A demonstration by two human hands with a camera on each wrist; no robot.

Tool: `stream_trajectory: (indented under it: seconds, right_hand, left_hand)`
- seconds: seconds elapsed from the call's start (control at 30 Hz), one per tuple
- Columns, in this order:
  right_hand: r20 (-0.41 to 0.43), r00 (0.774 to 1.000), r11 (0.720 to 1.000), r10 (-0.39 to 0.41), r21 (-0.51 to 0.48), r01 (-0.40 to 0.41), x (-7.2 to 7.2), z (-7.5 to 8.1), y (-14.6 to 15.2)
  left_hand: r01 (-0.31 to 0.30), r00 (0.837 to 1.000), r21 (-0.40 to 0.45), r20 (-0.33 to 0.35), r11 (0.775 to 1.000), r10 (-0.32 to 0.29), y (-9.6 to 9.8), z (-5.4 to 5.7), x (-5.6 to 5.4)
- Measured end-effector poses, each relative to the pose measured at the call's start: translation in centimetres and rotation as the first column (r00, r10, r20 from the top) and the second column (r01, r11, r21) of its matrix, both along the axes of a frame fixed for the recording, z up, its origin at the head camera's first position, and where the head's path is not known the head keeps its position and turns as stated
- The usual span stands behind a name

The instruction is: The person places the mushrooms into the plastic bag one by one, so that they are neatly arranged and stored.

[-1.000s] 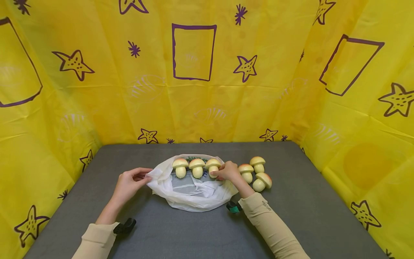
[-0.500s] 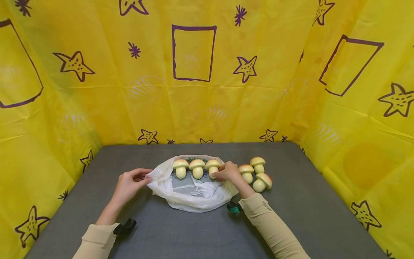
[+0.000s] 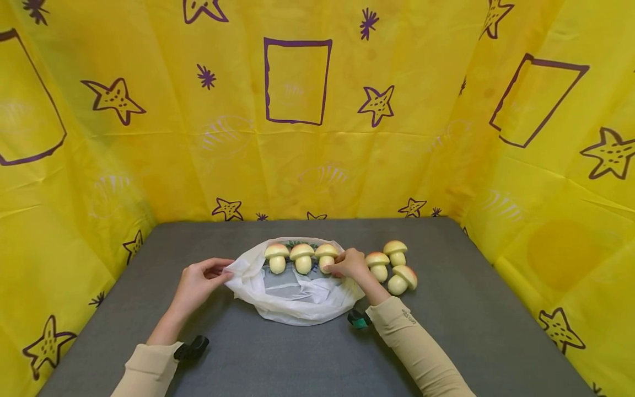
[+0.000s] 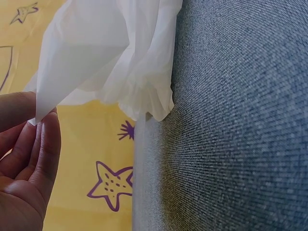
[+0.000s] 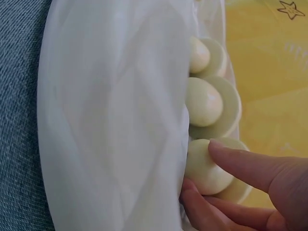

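A white plastic bag (image 3: 302, 311) lies on the grey table with its mouth spread wide. At its left edge my left hand (image 3: 198, 281) pinches the plastic between thumb and fingers, which the left wrist view shows as a drawn-up corner. Three toy mushrooms with cream stems and orange-tinged caps stand in a row inside the bag's far side: a left one (image 3: 276, 258), a middle one (image 3: 302, 258) and a right one (image 5: 207, 166). My right hand (image 3: 351, 263) grips the right mushroom by its stem, thumb on one side and fingers on the other.
Three more toy mushrooms lie clustered on the table right of the bag: one (image 3: 378, 266) beside my right wrist, one (image 3: 395, 252) behind it, one (image 3: 402, 279) tilted in front. Yellow cloth walls (image 3: 297, 165) with purple drawings enclose the table (image 3: 278, 364) at the back and sides.
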State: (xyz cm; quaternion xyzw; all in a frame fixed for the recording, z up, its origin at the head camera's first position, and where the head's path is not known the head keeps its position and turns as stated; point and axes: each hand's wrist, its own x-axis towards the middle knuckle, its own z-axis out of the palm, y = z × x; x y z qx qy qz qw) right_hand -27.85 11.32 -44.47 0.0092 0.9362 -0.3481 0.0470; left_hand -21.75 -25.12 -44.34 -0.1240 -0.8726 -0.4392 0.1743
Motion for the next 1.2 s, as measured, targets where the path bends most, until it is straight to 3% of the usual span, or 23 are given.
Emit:
stream_trajectory:
  seconds: [0.17, 0.47, 0.73, 1.2]
  right_hand:
    - [0.004, 1.000, 1.000, 0.007, -0.016, -0.007, 0.2, 0.1, 0.4]
    - [0.015, 1.000, 0.990, -0.003, -0.141, 0.005, 0.6, 0.4, 1.1]
    - [0.051, 0.999, 0.943, 0.004, -0.332, 0.013, 1.2, 1.1, 1.7]
    - [-0.002, 1.000, 0.938, 0.026, -0.347, -0.025, 3.0, 3.2, 3.8]
  left_hand:
    - [0.000, 1.000, 0.004, 0.000, 1.000, 0.000, 0.1, 0.1, 0.0]
    - [0.007, 1.000, 0.017, -0.005, 1.000, -0.007, 0.3, 0.5, 0.2]
    - [0.000, 1.000, 0.003, 0.007, 1.000, 0.000, 0.2, 0.3, 0.1]
    - [-0.003, 1.000, -0.015, 0.029, 1.000, 0.003, 0.2, 0.5, 0.0]
